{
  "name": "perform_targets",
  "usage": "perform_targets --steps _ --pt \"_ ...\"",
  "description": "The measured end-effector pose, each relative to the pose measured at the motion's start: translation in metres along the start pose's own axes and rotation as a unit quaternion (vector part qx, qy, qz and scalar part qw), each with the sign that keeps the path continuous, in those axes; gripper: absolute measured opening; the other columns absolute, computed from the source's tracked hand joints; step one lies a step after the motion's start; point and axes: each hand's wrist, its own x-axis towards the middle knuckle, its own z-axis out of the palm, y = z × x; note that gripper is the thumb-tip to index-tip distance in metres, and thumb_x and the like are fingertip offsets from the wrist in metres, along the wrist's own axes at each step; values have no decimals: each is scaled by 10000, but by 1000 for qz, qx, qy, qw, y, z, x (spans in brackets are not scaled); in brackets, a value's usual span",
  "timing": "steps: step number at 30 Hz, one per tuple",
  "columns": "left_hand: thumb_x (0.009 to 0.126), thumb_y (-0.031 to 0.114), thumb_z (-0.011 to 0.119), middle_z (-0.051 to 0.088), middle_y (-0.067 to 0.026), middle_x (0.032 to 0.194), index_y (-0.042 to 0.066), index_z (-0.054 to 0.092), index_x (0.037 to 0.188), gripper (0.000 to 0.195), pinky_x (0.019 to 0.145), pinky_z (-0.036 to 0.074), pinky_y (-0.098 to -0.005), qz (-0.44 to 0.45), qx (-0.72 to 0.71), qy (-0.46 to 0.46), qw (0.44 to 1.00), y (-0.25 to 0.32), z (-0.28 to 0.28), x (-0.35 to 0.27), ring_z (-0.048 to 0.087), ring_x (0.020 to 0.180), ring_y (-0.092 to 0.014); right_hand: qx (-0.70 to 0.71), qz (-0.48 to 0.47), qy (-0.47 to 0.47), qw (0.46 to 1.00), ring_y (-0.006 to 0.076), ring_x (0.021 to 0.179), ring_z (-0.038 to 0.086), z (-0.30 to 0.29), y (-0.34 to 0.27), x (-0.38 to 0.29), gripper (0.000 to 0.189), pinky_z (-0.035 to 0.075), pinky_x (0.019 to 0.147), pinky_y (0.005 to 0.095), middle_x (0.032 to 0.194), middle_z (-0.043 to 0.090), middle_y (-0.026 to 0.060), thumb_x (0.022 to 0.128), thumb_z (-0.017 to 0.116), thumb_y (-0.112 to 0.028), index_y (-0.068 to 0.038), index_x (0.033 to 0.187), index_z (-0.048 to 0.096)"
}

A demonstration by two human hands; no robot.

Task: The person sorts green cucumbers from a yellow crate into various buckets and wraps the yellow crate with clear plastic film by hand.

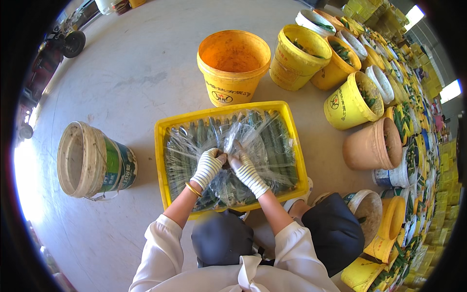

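Note:
Before me on the floor is a yellow plastic crate (294, 146) filled with rows of dark green cucumbers (279, 148). Clear plastic film (251, 137) covers them, its folds drawn together in a bunch at the middle. My left hand (209, 166), in a striped knit glove, pinches the gathered film. Close against it, my right hand (246, 169) in a matching glove also grips the bunch, fingers pointing up along the twisted part. Exactly how the film passes between the fingers is hidden.
An orange-yellow bucket (233, 91) stands just beyond the crate. To the left, a dirty white bucket (73, 160) tilts in view. Many buckets, some holding cucumbers, crowd the right side, including a yellow bucket (337, 107). A wheeled vehicle (73, 43) is at far left.

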Motion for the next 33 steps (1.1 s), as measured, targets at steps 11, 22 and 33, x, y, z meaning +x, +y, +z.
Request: perform_targets --steps 11,22,33 --pt "813 117 609 676 -155 836 -16 652 950 195 719 502 -328 95 251 -80 960 30 -27 -10 640 747 -242 -417 -109 171 886 334 951 610 12 -21 -18 304 495 832 377 1143 583 226 779 675 -163 9 1029 657" --pt "850 190 601 655 -176 911 13 644 1006 240 782 488 -332 135 98 -168 972 15 -13 -4 632 859 -304 99 153 43 982 108 806 531 -24 -17 -16 236 439 777 264 869 625 24 888 554 -235 -17 882 641" --pt "875 199 548 653 -181 864 18 649 967 226 740 488 -365 95 233 -137 958 10 -21 1 628 811 -319 -178 -71 134 972 143 720 583 7 -59 -45 478 512 659 330 835 611 87 842 614 -49 -39 1299 473"
